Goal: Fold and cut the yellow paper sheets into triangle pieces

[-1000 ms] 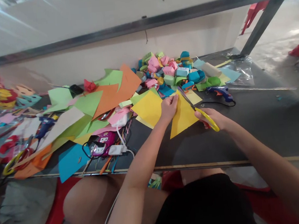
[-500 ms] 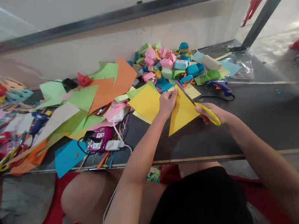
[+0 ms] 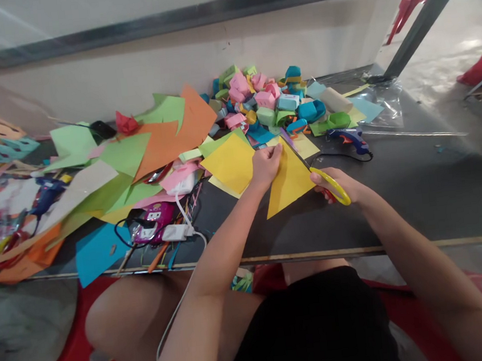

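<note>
Scissors (image 3: 333, 187) in right fingers (image 3: 317, 179), against yellow paper (image 3: 289, 182), much as before.

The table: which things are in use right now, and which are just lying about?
In use:
yellow paper, held by the left hand
yellow-handled scissors, gripped by the right hand

Apparently lying about:
folded paper shapes
blue sheet
orange sheet
glue gun at the right

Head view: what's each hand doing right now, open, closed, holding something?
Left hand: closed, pinching yellow paper near its upper edge.
Right hand: closed on the handles of yellow-handled scissors.
</note>
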Demonstrator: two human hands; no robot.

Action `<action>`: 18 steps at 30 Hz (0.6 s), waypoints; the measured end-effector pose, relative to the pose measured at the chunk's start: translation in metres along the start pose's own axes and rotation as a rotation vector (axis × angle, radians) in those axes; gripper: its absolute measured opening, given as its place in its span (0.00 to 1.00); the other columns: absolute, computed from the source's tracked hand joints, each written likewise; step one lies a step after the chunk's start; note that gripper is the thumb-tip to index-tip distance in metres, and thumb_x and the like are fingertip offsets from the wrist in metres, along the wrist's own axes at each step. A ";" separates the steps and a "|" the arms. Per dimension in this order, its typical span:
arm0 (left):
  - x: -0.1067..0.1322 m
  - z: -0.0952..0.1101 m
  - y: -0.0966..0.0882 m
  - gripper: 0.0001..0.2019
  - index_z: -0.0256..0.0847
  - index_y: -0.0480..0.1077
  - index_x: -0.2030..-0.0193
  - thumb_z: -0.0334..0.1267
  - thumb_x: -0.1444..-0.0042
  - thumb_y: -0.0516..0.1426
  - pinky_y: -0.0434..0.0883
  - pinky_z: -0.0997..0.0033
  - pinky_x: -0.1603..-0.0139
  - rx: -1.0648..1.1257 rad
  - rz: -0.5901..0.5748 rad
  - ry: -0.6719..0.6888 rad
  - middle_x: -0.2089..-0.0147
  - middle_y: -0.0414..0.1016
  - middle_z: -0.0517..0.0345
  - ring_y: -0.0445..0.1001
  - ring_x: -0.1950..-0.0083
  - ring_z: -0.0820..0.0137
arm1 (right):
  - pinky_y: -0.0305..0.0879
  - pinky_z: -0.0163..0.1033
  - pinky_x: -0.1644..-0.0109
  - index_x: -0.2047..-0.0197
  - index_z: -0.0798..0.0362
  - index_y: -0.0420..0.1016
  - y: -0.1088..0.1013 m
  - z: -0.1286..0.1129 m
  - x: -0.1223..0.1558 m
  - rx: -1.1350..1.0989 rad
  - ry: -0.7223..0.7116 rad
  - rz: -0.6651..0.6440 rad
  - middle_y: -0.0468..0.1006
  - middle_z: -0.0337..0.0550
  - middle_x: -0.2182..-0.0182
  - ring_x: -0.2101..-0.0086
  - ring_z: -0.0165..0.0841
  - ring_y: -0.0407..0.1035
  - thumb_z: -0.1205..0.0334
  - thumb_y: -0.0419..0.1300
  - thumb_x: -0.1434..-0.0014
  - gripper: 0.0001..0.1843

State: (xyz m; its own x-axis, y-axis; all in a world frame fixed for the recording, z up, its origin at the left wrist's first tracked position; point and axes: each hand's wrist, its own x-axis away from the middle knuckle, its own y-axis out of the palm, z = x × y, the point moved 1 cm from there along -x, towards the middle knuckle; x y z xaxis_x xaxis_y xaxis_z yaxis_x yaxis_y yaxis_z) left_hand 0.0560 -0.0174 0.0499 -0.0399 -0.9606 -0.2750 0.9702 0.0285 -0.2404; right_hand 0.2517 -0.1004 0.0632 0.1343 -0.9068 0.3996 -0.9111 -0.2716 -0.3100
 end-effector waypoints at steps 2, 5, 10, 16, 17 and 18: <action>0.000 0.000 0.000 0.32 0.43 0.48 0.82 0.61 0.39 0.56 0.48 0.67 0.75 0.002 -0.006 -0.001 0.80 0.46 0.63 0.49 0.77 0.74 | 0.64 0.32 0.86 0.69 0.52 0.68 0.000 -0.002 0.001 -0.002 0.001 0.008 0.69 0.37 0.80 0.84 0.26 0.63 0.22 0.68 0.60 0.39; 0.002 0.000 0.001 0.32 0.43 0.49 0.81 0.62 0.39 0.56 0.48 0.67 0.75 0.013 0.000 -0.002 0.80 0.46 0.63 0.49 0.76 0.74 | 0.64 0.33 0.86 0.70 0.51 0.67 0.001 -0.005 0.004 0.003 -0.005 0.007 0.69 0.38 0.81 0.84 0.27 0.62 0.23 0.68 0.59 0.38; 0.004 0.001 0.001 0.32 0.43 0.50 0.81 0.64 0.41 0.56 0.47 0.68 0.75 0.022 0.025 -0.004 0.80 0.45 0.63 0.50 0.76 0.74 | 0.64 0.32 0.85 0.73 0.52 0.64 0.004 -0.011 0.011 0.033 -0.065 0.007 0.68 0.38 0.79 0.83 0.25 0.62 0.20 0.65 0.59 0.40; 0.006 0.003 0.002 0.32 0.43 0.49 0.81 0.65 0.40 0.55 0.47 0.67 0.75 0.036 0.020 -0.002 0.80 0.46 0.63 0.49 0.76 0.74 | 0.64 0.31 0.85 0.75 0.52 0.62 0.006 -0.013 0.014 0.081 -0.074 0.024 0.66 0.38 0.80 0.83 0.25 0.64 0.16 0.61 0.60 0.43; 0.006 0.004 0.002 0.32 0.43 0.49 0.81 0.65 0.40 0.55 0.47 0.66 0.74 0.038 0.019 0.001 0.80 0.46 0.63 0.48 0.76 0.74 | 0.64 0.31 0.86 0.75 0.52 0.62 0.007 -0.012 0.014 0.082 -0.073 0.030 0.66 0.38 0.80 0.84 0.25 0.64 0.16 0.61 0.60 0.42; 0.007 0.005 0.001 0.32 0.43 0.49 0.80 0.65 0.40 0.55 0.47 0.66 0.74 0.038 0.018 0.006 0.80 0.46 0.63 0.48 0.76 0.74 | 0.64 0.31 0.86 0.75 0.52 0.62 0.007 -0.012 0.013 0.079 -0.069 0.032 0.66 0.38 0.81 0.84 0.26 0.63 0.16 0.62 0.60 0.42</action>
State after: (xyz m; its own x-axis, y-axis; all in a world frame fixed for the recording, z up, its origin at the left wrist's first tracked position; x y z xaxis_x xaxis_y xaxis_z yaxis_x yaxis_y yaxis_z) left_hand 0.0584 -0.0254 0.0526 -0.0241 -0.9583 -0.2846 0.9793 0.0347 -0.1997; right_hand 0.2425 -0.1107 0.0766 0.1346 -0.9345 0.3294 -0.8821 -0.2644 -0.3898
